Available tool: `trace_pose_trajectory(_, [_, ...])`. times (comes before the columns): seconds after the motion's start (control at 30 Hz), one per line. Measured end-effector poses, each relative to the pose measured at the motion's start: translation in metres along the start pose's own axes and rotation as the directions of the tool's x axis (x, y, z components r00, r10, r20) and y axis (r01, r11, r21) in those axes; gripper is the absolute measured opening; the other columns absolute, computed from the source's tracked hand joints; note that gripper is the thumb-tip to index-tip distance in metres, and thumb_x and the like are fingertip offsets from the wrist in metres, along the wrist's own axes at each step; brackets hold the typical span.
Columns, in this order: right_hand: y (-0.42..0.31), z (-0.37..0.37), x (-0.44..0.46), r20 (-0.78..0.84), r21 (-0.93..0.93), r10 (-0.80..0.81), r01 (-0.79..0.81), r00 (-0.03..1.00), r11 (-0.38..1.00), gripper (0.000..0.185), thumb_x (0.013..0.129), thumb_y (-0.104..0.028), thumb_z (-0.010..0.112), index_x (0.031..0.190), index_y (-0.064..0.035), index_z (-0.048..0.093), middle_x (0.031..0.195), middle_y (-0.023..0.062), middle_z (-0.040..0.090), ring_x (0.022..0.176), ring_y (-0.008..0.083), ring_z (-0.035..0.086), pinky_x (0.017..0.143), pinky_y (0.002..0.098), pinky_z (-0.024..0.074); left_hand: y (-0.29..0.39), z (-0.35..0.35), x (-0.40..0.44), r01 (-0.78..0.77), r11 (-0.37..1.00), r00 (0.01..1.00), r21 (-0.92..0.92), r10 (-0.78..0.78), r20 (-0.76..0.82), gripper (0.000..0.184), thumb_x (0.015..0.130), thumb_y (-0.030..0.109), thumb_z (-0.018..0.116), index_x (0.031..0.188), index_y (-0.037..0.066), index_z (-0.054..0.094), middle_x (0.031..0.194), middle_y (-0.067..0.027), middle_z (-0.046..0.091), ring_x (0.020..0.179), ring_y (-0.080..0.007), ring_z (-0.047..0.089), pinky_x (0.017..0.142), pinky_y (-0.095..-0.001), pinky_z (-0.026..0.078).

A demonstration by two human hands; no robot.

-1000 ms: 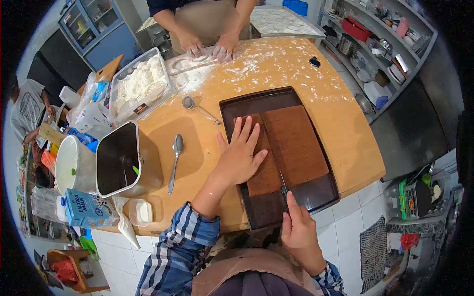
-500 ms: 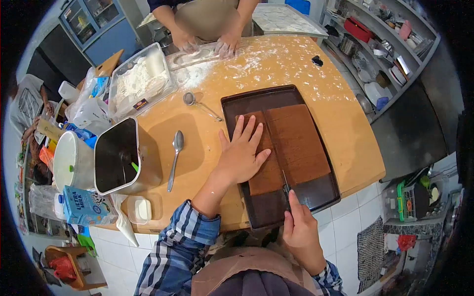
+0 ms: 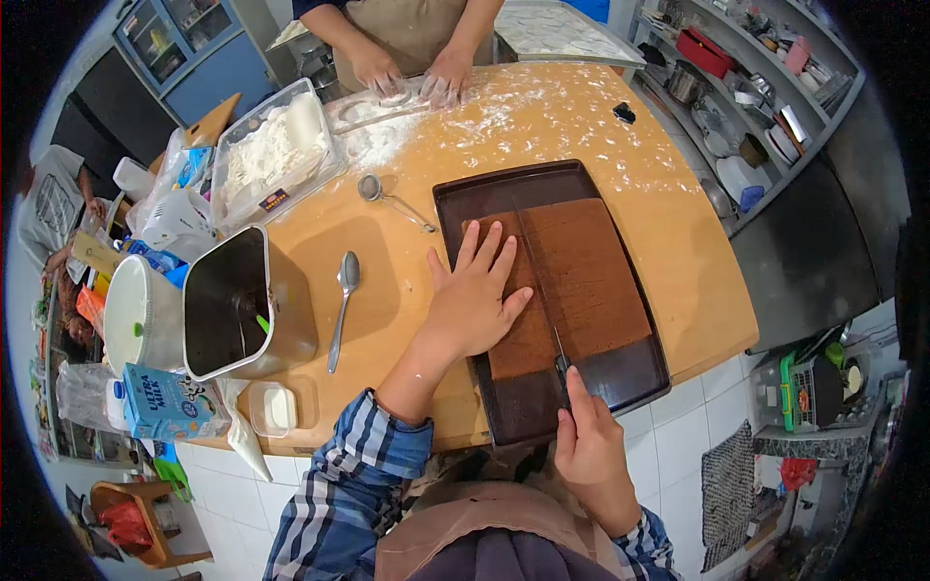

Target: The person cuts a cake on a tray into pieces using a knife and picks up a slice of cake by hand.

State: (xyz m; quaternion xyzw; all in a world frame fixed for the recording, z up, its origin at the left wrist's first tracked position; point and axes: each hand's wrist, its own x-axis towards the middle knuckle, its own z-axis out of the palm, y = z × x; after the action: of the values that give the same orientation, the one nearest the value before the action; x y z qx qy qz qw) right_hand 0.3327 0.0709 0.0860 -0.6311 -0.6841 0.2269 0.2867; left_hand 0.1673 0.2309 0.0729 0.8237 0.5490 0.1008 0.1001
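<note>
A flat brown sheet cake lies in a dark baking tray at the table's near edge. My left hand rests flat on the cake's left part, fingers spread. In my right hand is a knife, gripped by its black handle at the near end of the cake. The long thin blade runs lengthwise along a line through the cake, left of its middle. How deep the blade sits I cannot tell.
Left of the tray are a spoon, a small strainer, a deep metal container and a milk carton. Beyond stands a plastic box of flour. Across the table, a co-worker's hands touch floury dough. Shelves stand at right.
Both my hands and the knife keep nearly the same place on the cake. The view has shifted slightly, and the co-worker's hands have moved a little over the dough.
</note>
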Motion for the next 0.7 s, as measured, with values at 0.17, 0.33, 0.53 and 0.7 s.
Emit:
trace_pose_trajectory(0.17, [0.0025, -0.0007, -0.0028, 0.008, -0.002, -0.010, 0.010, 1.000, 1.000, 0.054, 0.086, -0.005, 0.055, 0.139, -0.0032, 0.039, 0.085, 0.0226, 0.056, 0.067, 0.0408, 0.060, 0.058, 0.0479, 0.0503, -0.0004, 0.0012, -0.0009, 0.000, 1.000, 1.000, 0.000, 0.000, -0.007, 0.064, 0.094, 0.046, 0.044, 0.145, 0.008, 0.032, 0.155, -0.0116, 0.021, 0.145, -0.0320, 0.009, 0.105, -0.0701, 0.008])
trace_pose_trajectory(0.33, [0.0006, 0.0007, 0.0003, -0.012, 0.011, -0.040, 0.040, 0.999, 0.999, 0.055, 0.086, -0.004, 0.055, 0.138, -0.0018, 0.039, 0.085, 0.0230, 0.056, 0.066, 0.0410, 0.059, 0.058, 0.0481, 0.0500, -0.0003, 0.0012, -0.0003, -0.003, 1.000, 1.000, 0.013, 0.003, -0.014, 0.064, 0.094, 0.045, 0.045, 0.145, 0.010, 0.032, 0.155, -0.0117, 0.021, 0.145, -0.0323, 0.009, 0.105, -0.0702, 0.009])
trace_pose_trajectory(0.53, [0.0011, -0.0031, -0.0009, -0.001, 0.001, -0.041, 0.041, 0.999, 0.999, 0.055, 0.086, -0.004, 0.056, 0.138, -0.0016, 0.039, 0.086, 0.0234, 0.057, 0.067, 0.0406, 0.061, 0.057, 0.0471, 0.0501, 0.0000, 0.0000, -0.0004, 0.001, 1.000, 1.000, 0.015, -0.001, -0.005, 0.064, 0.094, 0.045, 0.045, 0.146, 0.010, 0.031, 0.155, -0.0119, 0.021, 0.145, -0.0327, 0.009, 0.105, -0.0705, 0.009])
trace_pose_trajectory(0.7, [-0.0010, -0.0011, 0.0027, 0.001, -0.004, -0.023, 0.023, 1.000, 1.000, 0.054, 0.085, -0.004, 0.056, 0.137, -0.0010, 0.041, 0.085, 0.0233, 0.057, 0.067, 0.0403, 0.061, 0.056, 0.0468, 0.0500, 0.0005, 0.0001, -0.0002, 0.000, 1.000, 1.000, 0.020, 0.000, 0.003, 0.064, 0.094, 0.045, 0.044, 0.145, 0.008, 0.031, 0.155, -0.0119, 0.020, 0.144, -0.0328, 0.009, 0.104, -0.0713, 0.009])
